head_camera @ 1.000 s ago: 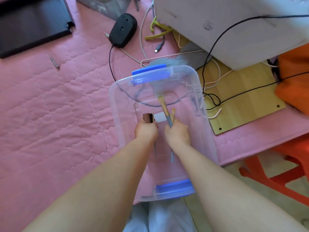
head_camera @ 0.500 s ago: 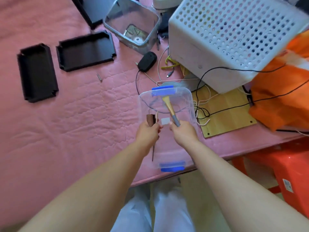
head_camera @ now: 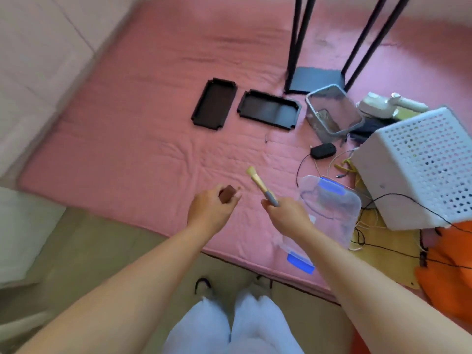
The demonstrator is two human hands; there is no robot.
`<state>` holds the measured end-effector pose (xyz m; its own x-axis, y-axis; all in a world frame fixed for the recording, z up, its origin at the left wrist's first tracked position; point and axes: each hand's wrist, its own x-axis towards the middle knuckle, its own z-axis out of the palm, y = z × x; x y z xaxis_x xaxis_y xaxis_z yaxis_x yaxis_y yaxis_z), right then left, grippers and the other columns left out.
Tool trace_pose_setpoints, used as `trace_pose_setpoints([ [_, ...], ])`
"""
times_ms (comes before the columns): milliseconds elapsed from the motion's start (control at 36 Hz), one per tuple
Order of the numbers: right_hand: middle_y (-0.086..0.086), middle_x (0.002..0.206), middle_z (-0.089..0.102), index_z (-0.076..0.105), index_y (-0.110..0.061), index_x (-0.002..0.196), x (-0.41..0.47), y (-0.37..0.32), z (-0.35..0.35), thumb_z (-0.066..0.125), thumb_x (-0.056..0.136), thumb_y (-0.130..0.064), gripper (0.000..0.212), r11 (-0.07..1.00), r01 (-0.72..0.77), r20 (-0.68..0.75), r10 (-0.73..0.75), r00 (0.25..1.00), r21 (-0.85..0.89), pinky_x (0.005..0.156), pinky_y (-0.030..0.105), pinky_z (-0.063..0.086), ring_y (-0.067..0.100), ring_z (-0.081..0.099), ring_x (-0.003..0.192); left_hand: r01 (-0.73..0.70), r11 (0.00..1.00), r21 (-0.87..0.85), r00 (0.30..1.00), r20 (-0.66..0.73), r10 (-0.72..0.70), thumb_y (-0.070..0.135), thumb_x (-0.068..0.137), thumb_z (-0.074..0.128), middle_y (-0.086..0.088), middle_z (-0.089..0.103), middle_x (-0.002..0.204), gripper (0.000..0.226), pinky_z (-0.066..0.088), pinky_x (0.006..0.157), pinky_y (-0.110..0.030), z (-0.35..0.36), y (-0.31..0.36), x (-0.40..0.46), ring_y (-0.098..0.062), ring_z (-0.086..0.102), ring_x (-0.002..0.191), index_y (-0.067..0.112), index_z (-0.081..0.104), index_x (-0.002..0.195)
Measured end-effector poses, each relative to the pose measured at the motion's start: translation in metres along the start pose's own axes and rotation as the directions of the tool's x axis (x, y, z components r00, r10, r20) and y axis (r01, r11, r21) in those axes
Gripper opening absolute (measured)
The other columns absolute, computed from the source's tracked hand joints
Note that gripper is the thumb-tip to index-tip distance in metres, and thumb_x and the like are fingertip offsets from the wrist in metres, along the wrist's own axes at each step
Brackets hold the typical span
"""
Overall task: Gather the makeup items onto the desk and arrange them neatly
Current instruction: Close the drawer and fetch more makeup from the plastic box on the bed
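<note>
My left hand [head_camera: 209,213] is closed around a small brown makeup tube [head_camera: 226,194], held over the pink quilted mat. In my right hand [head_camera: 287,215] is a makeup brush [head_camera: 260,185] with a tan head and grey handle, its bristles pointing up and left. The clear plastic box with blue clips [head_camera: 332,208] lies on the mat just right of my right hand, partly hidden by my forearm. Both hands are outside the box. The frame is blurred.
Two black trays [head_camera: 214,107] [head_camera: 268,109] lie farther back on the mat. A clear bin [head_camera: 332,111], a black mouse [head_camera: 323,150], tangled cables, a white perforated basket [head_camera: 419,167] and orange cloth crowd the right. Black stand legs [head_camera: 296,42] rise at the back.
Both hands have lifted out of the clear box and moved left with the brown tube and the brush. The view has swung back and left, showing more of the mat.
</note>
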<state>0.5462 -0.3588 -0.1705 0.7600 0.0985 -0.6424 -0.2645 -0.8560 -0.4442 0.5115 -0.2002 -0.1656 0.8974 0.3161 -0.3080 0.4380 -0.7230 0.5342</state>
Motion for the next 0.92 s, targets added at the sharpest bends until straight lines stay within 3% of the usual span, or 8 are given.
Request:
trace_pose_setpoints([
  [83, 0.01, 0.08, 0.054, 0.047, -0.016, 0.071, -0.02, -0.049, 0.021, 0.041, 0.096, -0.041, 0.037, 0.99, 0.107, 0.044, -0.104, 0.994, -0.09, 0.055, 0.029, 0.033, 0.028, 0.049, 0.073, 0.04, 0.999, 0.005, 0.992, -0.117, -0.039, 0.051, 0.085, 0.055, -0.015, 0.067, 0.088, 0.035, 0.039, 0.063, -0.035, -0.039, -0.037, -0.017, -0.037, 0.058, 0.086, 0.017, 0.063, 0.089],
  [139, 0.007, 0.073, 0.05, 0.048, -0.015, 0.073, -0.03, -0.081, 0.037, 0.039, 0.096, -0.044, 0.038, 0.972, 0.166, 0.05, -0.159, 0.986, -0.166, 0.046, 0.029, 0.028, 0.026, 0.046, 0.064, 0.058, 0.998, 0.011, 0.983, -0.175, -0.055, 0.048, 0.087, 0.055, -0.016, 0.067, 0.089, 0.032, 0.038, 0.062, -0.034, -0.062, -0.062, -0.026, -0.038, 0.058, 0.086, 0.017, 0.063, 0.091],
  [222, 0.004, 0.071, 0.051, 0.053, -0.014, 0.084, -0.043, -0.131, 0.069, 0.036, 0.097, -0.044, 0.037, 0.923, 0.268, 0.071, -0.258, 0.963, -0.277, 0.048, 0.028, 0.032, 0.025, 0.048, 0.063, 0.109, 0.994, -0.024, 0.962, -0.249, -0.112, 0.042, 0.087, 0.056, -0.015, 0.067, 0.089, 0.027, 0.033, 0.059, -0.031, -0.096, -0.107, -0.039, -0.037, 0.059, 0.084, 0.017, 0.062, 0.092],
  [278, 0.002, 0.067, 0.05, 0.052, -0.015, 0.082, -0.055, -0.161, 0.09, 0.035, 0.097, -0.044, 0.037, 0.89, 0.321, 0.079, -0.312, 0.947, -0.324, 0.051, 0.029, 0.037, 0.023, 0.05, 0.061, 0.135, 0.99, -0.047, 0.944, -0.298, -0.143, 0.041, 0.086, 0.058, -0.015, 0.068, 0.09, 0.026, 0.035, 0.06, -0.032, -0.118, -0.138, -0.052, -0.037, 0.06, 0.085, 0.017, 0.063, 0.094],
  [528, -0.002, 0.063, 0.044, 0.045, -0.014, 0.076, -0.122, -0.284, 0.19, 0.036, 0.098, -0.041, 0.036, 0.647, 0.566, 0.19, -0.557, 0.808, -0.511, 0.041, 0.027, 0.027, 0.014, 0.04, 0.05, 0.216, 0.976, 0.001, 0.905, -0.376, -0.2, 0.041, 0.088, 0.056, -0.01, 0.066, 0.085, 0.028, 0.044, 0.06, -0.036, -0.22, -0.278, -0.135, -0.034, 0.059, 0.079, 0.014, 0.058, 0.094],
  [667, 0.001, 0.072, 0.049, 0.048, -0.013, 0.084, -0.157, -0.329, 0.25, 0.038, 0.098, -0.037, 0.029, 0.495, 0.641, 0.261, -0.634, 0.728, -0.587, 0.043, 0.027, 0.03, 0.016, 0.044, 0.056, 0.28, 0.959, 0.045, 0.873, -0.427, -0.235, 0.037, 0.088, 0.057, -0.009, 0.064, 0.09, 0.026, 0.046, 0.064, -0.036, -0.262, -0.337, -0.181, -0.031, 0.059, 0.083, 0.017, 0.056, 0.103],
  [778, 0.011, 0.095, 0.063, 0.052, -0.015, 0.091, -0.184, -0.363, 0.294, 0.04, 0.096, -0.033, 0.022, 0.33, 0.712, 0.353, -0.693, 0.628, -0.62, 0.059, 0.031, 0.036, 0.031, 0.06, 0.085, 0.341, 0.939, 0.048, 0.855, -0.431, -0.288, 0.038, 0.087, 0.057, -0.007, 0.064, 0.093, 0.027, 0.049, 0.069, -0.039, -0.287, -0.388, -0.219, -0.031, 0.06, 0.085, 0.016, 0.054, 0.101],
  [917, 0.013, 0.103, 0.064, 0.053, -0.01, 0.103, -0.201, -0.409, 0.337, 0.04, 0.097, -0.033, 0.027, 0.188, 0.78, 0.461, -0.715, 0.526, -0.598, 0.069, 0.037, 0.045, 0.034, 0.061, 0.093, 0.409, 0.912, 0.02, 0.816, -0.455, -0.356, 0.034, 0.09, 0.055, -0.003, 0.065, 0.098, 0.023, 0.05, 0.072, -0.037, -0.315, -0.435, -0.254, -0.025, 0.061, 0.088, 0.019, 0.055, 0.107],
])
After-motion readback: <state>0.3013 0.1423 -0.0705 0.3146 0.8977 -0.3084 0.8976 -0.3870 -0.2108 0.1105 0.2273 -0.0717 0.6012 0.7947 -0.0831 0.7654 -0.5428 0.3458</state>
